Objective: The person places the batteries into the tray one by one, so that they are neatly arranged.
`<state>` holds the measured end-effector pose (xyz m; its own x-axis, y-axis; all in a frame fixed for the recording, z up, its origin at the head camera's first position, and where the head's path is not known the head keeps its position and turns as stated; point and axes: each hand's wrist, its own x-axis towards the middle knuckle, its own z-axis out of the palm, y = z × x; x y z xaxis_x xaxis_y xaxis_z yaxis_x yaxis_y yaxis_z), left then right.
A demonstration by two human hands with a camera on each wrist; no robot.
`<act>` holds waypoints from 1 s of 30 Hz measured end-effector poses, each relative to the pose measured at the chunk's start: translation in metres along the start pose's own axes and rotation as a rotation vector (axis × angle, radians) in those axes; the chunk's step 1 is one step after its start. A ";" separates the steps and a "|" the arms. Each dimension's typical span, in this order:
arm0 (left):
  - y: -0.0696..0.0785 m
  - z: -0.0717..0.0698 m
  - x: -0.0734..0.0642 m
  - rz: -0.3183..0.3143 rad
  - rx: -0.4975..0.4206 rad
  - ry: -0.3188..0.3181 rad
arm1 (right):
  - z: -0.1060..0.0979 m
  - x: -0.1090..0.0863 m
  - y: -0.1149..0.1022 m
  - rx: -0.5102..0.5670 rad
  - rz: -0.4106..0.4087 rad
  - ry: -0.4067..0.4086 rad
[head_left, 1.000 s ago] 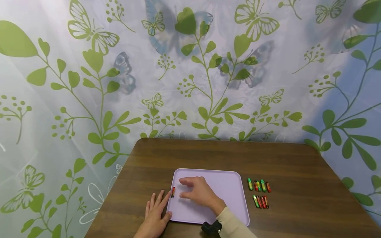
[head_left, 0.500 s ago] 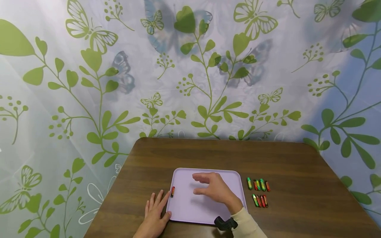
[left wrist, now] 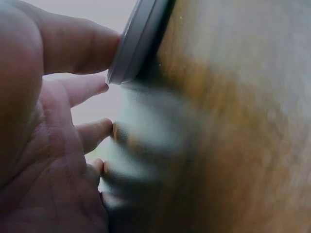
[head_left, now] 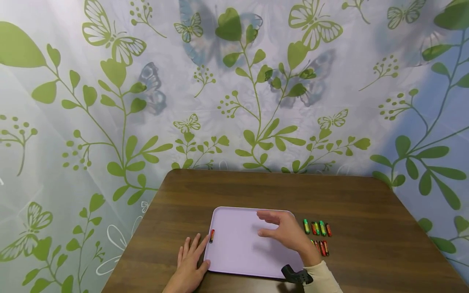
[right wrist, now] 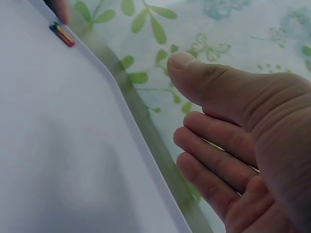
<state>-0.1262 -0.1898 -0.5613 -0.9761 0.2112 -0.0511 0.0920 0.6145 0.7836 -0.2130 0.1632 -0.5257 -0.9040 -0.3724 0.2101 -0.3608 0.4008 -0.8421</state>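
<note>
A lilac tray point(head_left: 238, 244) lies near the front of the table, with one red and black battery point(head_left: 212, 236) by its left rim. My left hand point(head_left: 188, 262) rests with spread, straight fingers on the table at that side; in the left wrist view its thumb touches the tray's rim point(left wrist: 132, 46). Over the tray's right part hovers my right hand point(head_left: 289, 234), holding nothing, thumb apart from the fingers. The right wrist view shows its empty palm point(right wrist: 262, 208) and the lone battery point(right wrist: 62, 35) farther off.
Right of the tray, green and red batteries lie in two rows: a back row point(head_left: 322, 228) and a front row point(head_left: 323, 248), partly hidden by my right hand. Behind the brown wooden table point(head_left: 278, 187) hangs a curtain point(head_left: 220, 101) with leaves and butterflies.
My right hand has moved right across the tray, away from the lone battery and toward the rows. My left hand and the batteries have stayed in place.
</note>
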 end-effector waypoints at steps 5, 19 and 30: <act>0.002 0.002 0.001 0.000 0.004 0.005 | -0.018 -0.011 0.006 -0.028 0.008 0.012; 0.006 0.009 0.006 -0.018 -0.001 0.014 | -0.068 -0.042 0.027 -0.120 0.081 0.071; 0.008 0.012 0.009 -0.021 0.017 0.032 | -0.106 -0.072 0.044 -0.208 0.074 0.060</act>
<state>-0.1321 -0.1742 -0.5626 -0.9836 0.1739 -0.0477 0.0742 0.6311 0.7721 -0.1885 0.2967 -0.5253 -0.9396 -0.2877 0.1854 -0.3266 0.5918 -0.7370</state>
